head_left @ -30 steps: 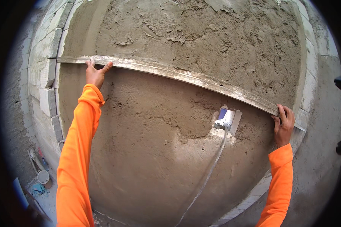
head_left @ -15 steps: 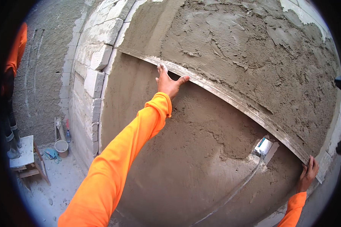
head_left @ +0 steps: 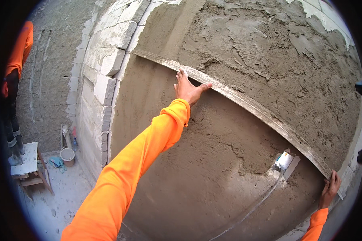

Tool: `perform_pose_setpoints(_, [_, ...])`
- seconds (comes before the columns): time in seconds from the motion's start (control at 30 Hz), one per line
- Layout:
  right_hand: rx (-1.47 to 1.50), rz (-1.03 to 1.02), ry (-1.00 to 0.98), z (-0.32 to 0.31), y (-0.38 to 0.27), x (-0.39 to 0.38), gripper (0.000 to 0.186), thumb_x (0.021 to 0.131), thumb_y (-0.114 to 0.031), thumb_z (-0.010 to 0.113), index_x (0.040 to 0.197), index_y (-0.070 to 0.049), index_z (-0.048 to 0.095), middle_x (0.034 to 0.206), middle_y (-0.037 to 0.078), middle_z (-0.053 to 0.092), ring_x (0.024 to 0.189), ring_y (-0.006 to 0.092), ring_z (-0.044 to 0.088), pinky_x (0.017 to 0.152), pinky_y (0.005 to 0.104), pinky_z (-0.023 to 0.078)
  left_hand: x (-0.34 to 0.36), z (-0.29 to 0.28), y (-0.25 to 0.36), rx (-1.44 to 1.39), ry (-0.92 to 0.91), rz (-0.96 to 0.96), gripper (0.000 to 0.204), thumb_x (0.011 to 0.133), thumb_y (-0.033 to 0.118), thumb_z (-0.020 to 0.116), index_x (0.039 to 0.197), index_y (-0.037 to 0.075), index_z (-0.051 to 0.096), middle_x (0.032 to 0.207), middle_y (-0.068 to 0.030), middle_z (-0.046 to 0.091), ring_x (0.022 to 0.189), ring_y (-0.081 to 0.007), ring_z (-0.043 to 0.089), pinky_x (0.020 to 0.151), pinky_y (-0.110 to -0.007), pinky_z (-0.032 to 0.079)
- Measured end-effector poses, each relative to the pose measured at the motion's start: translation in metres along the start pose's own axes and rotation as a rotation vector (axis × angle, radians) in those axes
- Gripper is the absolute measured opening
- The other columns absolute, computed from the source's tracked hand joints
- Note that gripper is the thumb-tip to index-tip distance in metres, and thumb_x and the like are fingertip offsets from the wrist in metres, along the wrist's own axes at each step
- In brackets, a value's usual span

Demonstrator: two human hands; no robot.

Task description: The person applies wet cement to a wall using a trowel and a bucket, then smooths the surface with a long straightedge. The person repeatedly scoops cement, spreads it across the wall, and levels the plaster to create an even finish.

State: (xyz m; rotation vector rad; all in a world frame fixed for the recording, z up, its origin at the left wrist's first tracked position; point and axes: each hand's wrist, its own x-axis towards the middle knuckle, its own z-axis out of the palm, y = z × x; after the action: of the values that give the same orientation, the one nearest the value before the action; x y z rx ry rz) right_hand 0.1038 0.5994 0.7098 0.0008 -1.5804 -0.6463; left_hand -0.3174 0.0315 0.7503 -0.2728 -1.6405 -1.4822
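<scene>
A long, pale screed board [head_left: 245, 99], caked with mortar, lies slantwise across a wall of wet grey plaster [head_left: 213, 168], from upper left down to lower right. My left hand [head_left: 189, 89] holds its lower edge left of the middle, thumb and fingers spread along it. At the low right end my right hand [head_left: 330, 188] grips the board, fingers curled over the edge. Plaster above the board is rough and lumpy; below it the surface is flatter. Under the board, near my right hand, a metal electrical box [head_left: 284, 160] sits in the plaster, with a conduit [head_left: 256, 205] running down from it.
Bare pale blocks [head_left: 104, 90] jut out along the plaster's left edge. At the far left a person in orange [head_left: 22, 50] and boots stands on a small wooden bench [head_left: 28, 160]. Beside the bench are a bucket [head_left: 67, 161] and a teal cloth-like item [head_left: 56, 162] on the floor.
The screed board has shifted slightly upward against the wall, both my hands still on it. The whole view has drifted a little, so the wall appears farther right.
</scene>
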Motion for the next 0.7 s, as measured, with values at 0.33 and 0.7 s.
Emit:
perform_pose_setpoints(0.33, [0.036, 0.053, -0.126, 0.016, 0.014, 0.071, 0.056, 0.090, 0.010, 0.061, 0.143, -0.005, 0.057, 0.131, 0.018, 0.059, 0.126, 0.0371, 0.054, 0.108, 0.0433, 0.044, 0.097, -0.024, 0.027, -0.006, 0.004, -0.025, 0.118, 0.072, 0.054, 0.091, 0.150, -0.017, 0.038, 0.146, -0.0343, 0.053, 0.139, -0.0374, 0.053, 0.118, -0.039, 0.040])
perform_pose_setpoints(0.7, [0.026, 0.050, -0.104, 0.029, 0.032, 0.082, 0.053, 0.094, 0.007, 0.057, 0.145, -0.006, 0.055, 0.135, 0.019, 0.056, 0.128, 0.0372, 0.053, 0.110, 0.0429, 0.043, 0.109, -0.028, 0.039, -0.101, -0.071, -0.106, 0.127, 0.069, 0.057, 0.091, 0.160, -0.003, 0.026, 0.165, -0.0295, 0.029, 0.158, -0.0360, 0.021, 0.128, -0.047, 0.020])
